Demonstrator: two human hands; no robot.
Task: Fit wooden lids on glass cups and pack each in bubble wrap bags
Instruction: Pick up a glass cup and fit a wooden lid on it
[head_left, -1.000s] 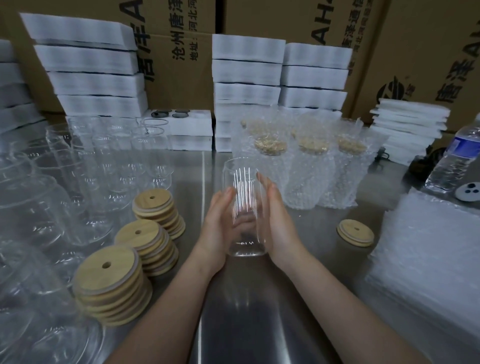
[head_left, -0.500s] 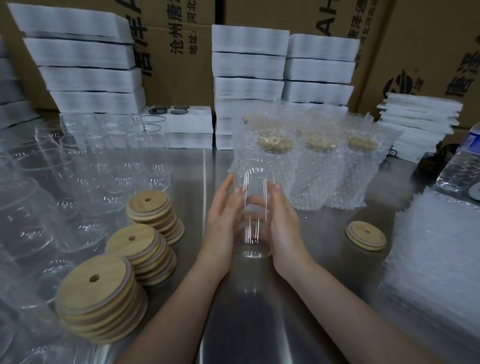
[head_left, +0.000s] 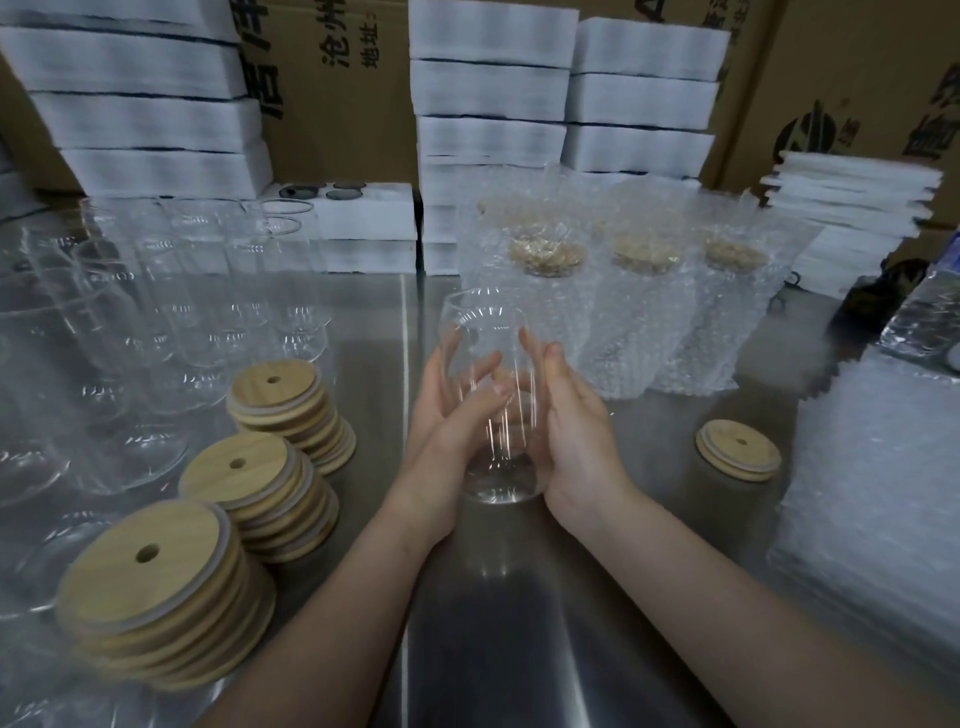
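1. Three or more wrapped cups (head_left: 545, 312) are standing finished beyond my hands, each one lidded inside its bubble wrap bag.
2. I am holding one glass cup (head_left: 493, 441) upright over the middle of the table (head_left: 493, 623), between my left hand (head_left: 447, 415) and right hand (head_left: 576, 431). My fingers are lying together and bending lightly round its sides. I cannot tell whether its base is touching down.
3. It is wearing no lid yet. A single lid (head_left: 737, 449) is lying to my right, and lid stacks (head_left: 156, 587) are sitting to my left.
4. Many bare cups (head_left: 156, 322) are waiting on the left and a pile of bags (head_left: 872, 493) on the right, so I am judging most of the job undone.
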